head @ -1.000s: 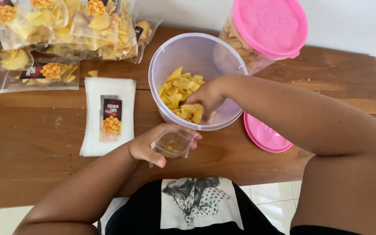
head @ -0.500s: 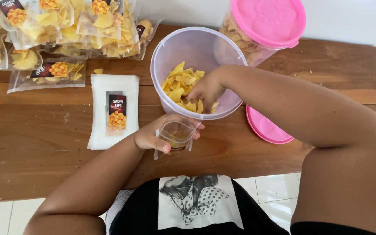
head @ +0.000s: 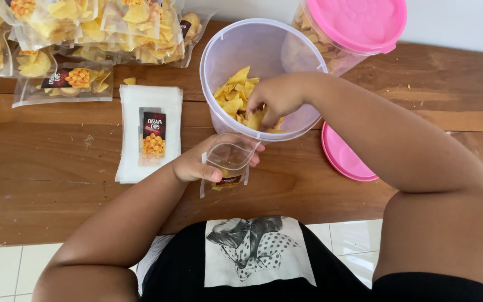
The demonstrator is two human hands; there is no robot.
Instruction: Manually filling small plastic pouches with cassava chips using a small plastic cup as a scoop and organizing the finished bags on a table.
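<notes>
My left hand holds a small clear plastic pouch open, just in front of a big translucent lilac tub. A few yellow chips lie at the pouch's bottom. My right hand reaches down into the tub and its fingers close on yellow chips piled there. Both hands are over a brown wooden table.
A stack of empty labelled pouches lies left of the tub. Filled chip bags are heaped at the back left. A second tub with a pink lid stands at the back right, and a loose pink lid lies beside my right arm.
The view has shifted a little. My left hand has brought the open pouch closer to the tub's rim. My right hand stays in the tub among the chips.
</notes>
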